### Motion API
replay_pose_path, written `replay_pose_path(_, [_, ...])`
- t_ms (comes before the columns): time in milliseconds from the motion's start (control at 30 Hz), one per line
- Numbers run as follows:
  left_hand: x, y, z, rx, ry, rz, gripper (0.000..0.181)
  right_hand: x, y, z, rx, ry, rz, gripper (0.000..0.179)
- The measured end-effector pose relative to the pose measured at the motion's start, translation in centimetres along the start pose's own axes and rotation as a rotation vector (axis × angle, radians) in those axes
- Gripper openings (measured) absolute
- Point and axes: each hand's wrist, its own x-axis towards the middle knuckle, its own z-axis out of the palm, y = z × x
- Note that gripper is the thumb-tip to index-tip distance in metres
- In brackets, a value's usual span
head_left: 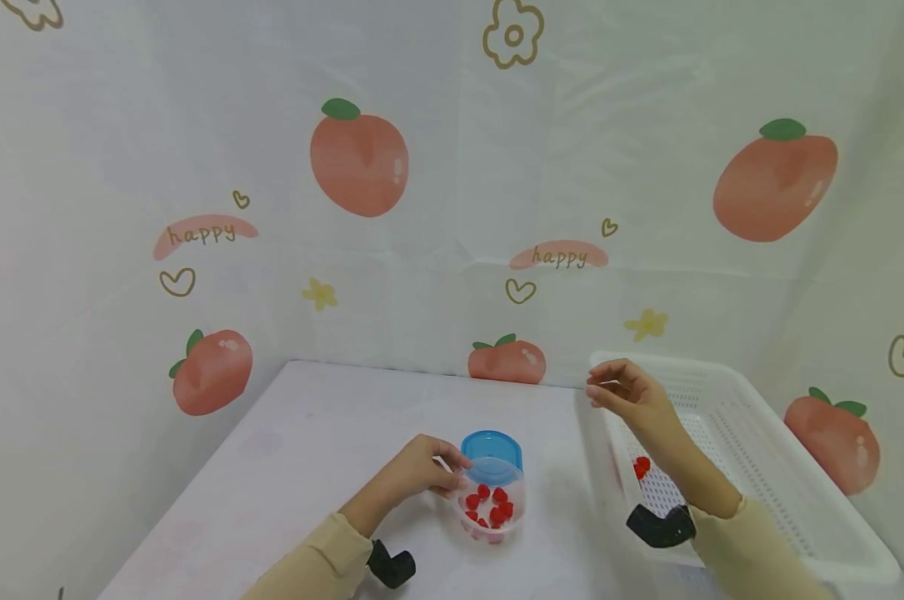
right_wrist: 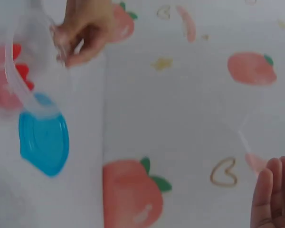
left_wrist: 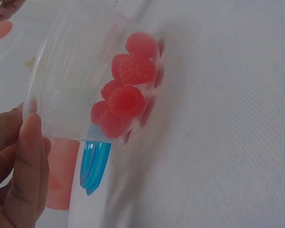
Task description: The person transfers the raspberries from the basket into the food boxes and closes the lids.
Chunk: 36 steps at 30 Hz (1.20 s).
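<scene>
Plastic and clear, the cup (left_wrist: 69, 90) of raspberries (left_wrist: 133, 69) stands well in from the far edge of the table (head_left: 332, 450), its rim pinched by your left hand (head_left: 422, 468). Grip lightly; don't tip it. Your right hand (head_left: 633, 396), loosely curved, empty, hangs near the far-left corner of the basket (head_left: 759, 475).

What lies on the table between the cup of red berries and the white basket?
Nothing; the head view shows only bare table between the cup and the basket.
</scene>
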Motion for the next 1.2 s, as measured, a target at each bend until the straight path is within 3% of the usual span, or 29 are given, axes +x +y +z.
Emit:
replay_pose_path(167, [-0.1, 0.2, 0.0, -0.006, 0.0, 0.009, 0.022, 1.0, 1.3, -2.7, 0.049, 0.101, -0.046, 0.016])
replay_pose_path(333, [-0.1, 0.2, 0.1, -0.01, -0.003, 0.008, 0.022, 1.6, 2.9, -5.2, 0.069, 0.197, -0.022, 0.021])
replay_pose_path(433, [-0.1, 0.2, 0.0, -0.009, -0.006, 0.014, 0.022, 1.7, 4.0, -6.5, 0.025, 0.234, 0.032, 0.018])
replay_pose_path(533, [-0.1, 0.3, 0.0, -0.01, -0.009, 0.018, 0.022, 1.5, 5.1, -7.7, -0.115, 0.236, 0.104, 0.008])
replay_pose_path(567, [-0.1, 0.3, 0.0, -0.01, -0.009, 0.017, 0.022, 1.4, 5.5, -8.0, -0.177, 0.23, 0.128, 0.008])
replay_pose_path(667, [-0.2, 0.4, 0.0, -0.004, -0.003, 0.01, 0.022, 1.0, 6.5, -8.9, -0.354, 0.186, 0.2, 0.029])
replay_pose_path(833, [-0.1, 0.4, 0.1, 0.003, 0.004, 0.002, 0.021, 0.5, 8.0, -10.1, -0.491, 0.076, 0.328, 0.047])
replay_pose_path(1200, [-0.1, 0.3, 0.1, -0.005, 0.008, -0.006, 0.021, -0.2, 9.9, -11.4, -0.436, -0.134, 0.506, 0.05])
